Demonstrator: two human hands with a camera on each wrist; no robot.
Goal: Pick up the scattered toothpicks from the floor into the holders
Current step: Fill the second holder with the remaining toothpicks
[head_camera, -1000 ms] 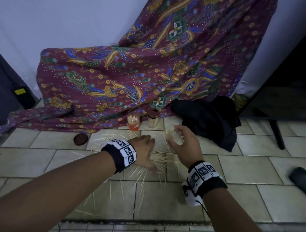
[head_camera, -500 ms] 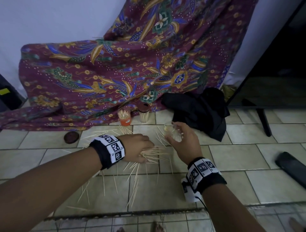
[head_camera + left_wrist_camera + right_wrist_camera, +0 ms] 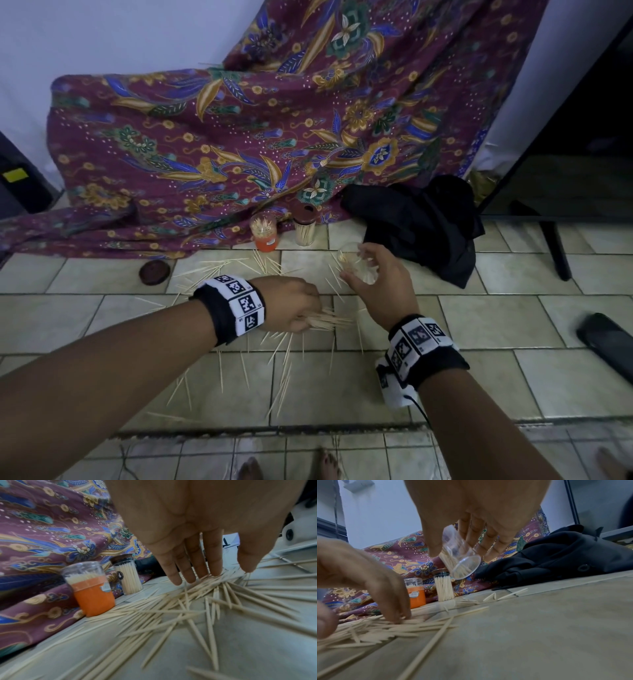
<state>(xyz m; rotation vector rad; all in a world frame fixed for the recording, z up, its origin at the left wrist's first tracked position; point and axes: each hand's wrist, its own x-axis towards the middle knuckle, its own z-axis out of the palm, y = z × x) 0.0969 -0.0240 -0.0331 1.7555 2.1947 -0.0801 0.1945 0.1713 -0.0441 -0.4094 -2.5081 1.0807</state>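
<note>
Pale wooden toothpicks (image 3: 284,359) lie scattered over the tiled floor. My left hand (image 3: 308,318) presses straight fingers onto a dense bunch of them (image 3: 171,608), thumb apart, gripping nothing; the left wrist view shows the hand (image 3: 212,573) flat on the sticks. My right hand (image 3: 373,277) grips a clear plastic holder (image 3: 352,263), tilted and partly filled with toothpicks (image 3: 462,563), a little above the floor. An orange holder (image 3: 263,236) and a brown-lidded holder (image 3: 305,229), both full of sticks, stand against the cloth.
A patterned maroon cloth (image 3: 239,137) drapes down the wall behind the holders. A black garment (image 3: 421,222) lies right of them. A round brown lid (image 3: 154,271) rests on the tiles at left. A dark stand leg (image 3: 555,246) and a dark object (image 3: 606,346) sit at right.
My left hand has dragged toothpicks together into a tighter bunch under its fingers. The right hand still holds the clear holder in about the same place. My head view has shifted.
</note>
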